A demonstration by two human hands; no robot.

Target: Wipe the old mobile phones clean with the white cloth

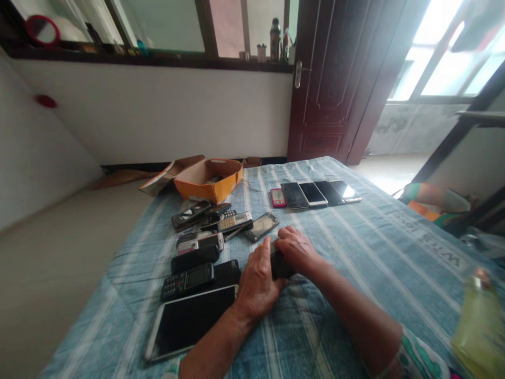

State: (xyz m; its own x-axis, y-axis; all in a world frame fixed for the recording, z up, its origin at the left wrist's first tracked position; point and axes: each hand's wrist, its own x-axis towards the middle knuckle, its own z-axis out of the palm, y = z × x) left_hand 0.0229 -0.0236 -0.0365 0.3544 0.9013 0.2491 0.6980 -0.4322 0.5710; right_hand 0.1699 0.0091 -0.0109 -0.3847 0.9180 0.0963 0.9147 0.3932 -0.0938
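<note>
Both hands meet mid-table over a small dark phone [281,266]. Left hand [258,284] cups its near side; right hand [295,251] clamps the far edge, steadying it on the cloth [355,252]. Old handsets [209,223] are heaped left; five smartphones [313,193] lie in a row, apparently sorted by type.

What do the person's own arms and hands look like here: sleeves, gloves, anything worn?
Both hands are bare: the left hand and the right hand show no gloves, and no rings or watch can be made out. The forearms are uncovered; a short white sleeve with a green pattern shows on the right arm.
</note>
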